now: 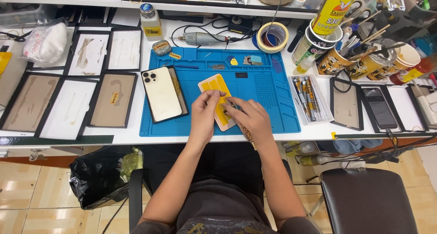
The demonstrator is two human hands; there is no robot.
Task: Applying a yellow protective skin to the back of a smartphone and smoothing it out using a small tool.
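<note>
A flat rectangular yellow-faced phone panel lies tilted on the blue silicone work mat at the middle of the white counter, pinned at its near end by the left hand, whose fingers press down on it. The right hand grips a slim brass-handled tool, its tip against the panel. Just left, a cream-coloured smartphone rests back-up on the mat's edge; a roll of tape sits far right.
</note>
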